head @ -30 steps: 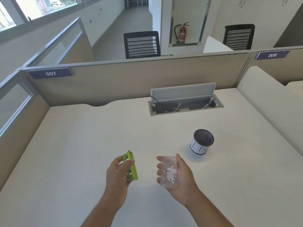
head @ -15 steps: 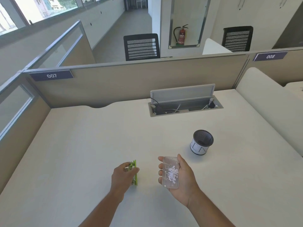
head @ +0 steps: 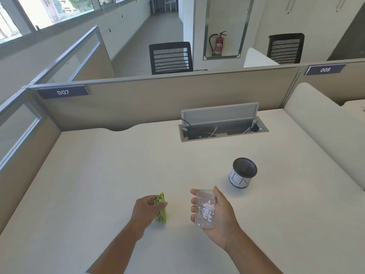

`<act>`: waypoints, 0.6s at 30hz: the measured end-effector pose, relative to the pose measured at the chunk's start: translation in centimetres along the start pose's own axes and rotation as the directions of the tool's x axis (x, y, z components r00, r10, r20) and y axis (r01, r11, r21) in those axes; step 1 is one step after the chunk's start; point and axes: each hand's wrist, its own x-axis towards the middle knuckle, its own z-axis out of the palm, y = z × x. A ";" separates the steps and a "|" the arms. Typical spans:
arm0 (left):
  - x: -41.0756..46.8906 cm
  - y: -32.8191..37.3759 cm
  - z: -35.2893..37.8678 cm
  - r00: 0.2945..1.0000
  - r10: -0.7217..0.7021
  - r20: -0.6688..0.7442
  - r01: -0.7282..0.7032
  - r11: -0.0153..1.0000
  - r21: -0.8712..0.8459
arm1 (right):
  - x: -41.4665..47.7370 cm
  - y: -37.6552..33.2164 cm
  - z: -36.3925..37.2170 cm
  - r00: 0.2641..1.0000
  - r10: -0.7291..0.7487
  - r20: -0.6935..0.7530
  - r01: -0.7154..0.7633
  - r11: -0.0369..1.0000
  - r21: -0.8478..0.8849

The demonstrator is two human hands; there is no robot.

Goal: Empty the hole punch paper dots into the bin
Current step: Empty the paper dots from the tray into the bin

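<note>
Resting flat in the right hand (head: 219,218), a clear plastic tray (head: 205,208) cups white paper dots (head: 207,209). Her left hand (head: 147,209) pinches the glossy green hole punch (head: 162,207) on the smooth table (head: 98,175), near the round mesh bin (head: 243,173).

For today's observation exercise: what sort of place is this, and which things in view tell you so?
Most likely an open-plan office: numbered cubicle partitions, mesh-backed office chairs beyond, and a desk with a flip-up cable box.
</note>
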 end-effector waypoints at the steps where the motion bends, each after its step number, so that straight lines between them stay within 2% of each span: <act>1: 0.1 0.0 -0.1 1.000 -0.003 -0.001 0.003 1.000 0.009 | 0.0 0.0 0.0 1.000 0.000 -0.001 0.000 1.000 -0.001; 7: 0.3 -0.6 -0.3 1.000 -0.012 0.013 0.012 0.999 0.032 | -0.1 -0.1 0.0 1.000 -0.008 -0.011 0.008 1.000 0.002; 16: -0.3 -0.7 -0.5 0.998 -0.052 -0.036 0.049 0.996 -0.069 | -0.3 -0.2 0.1 1.000 -0.010 -0.017 0.010 1.000 -0.005; 18: -0.9 -0.2 -0.4 0.995 -0.021 -0.092 0.021 1.000 0.000 | -0.5 -0.4 0.2 1.000 -0.015 -0.025 0.014 1.000 -0.023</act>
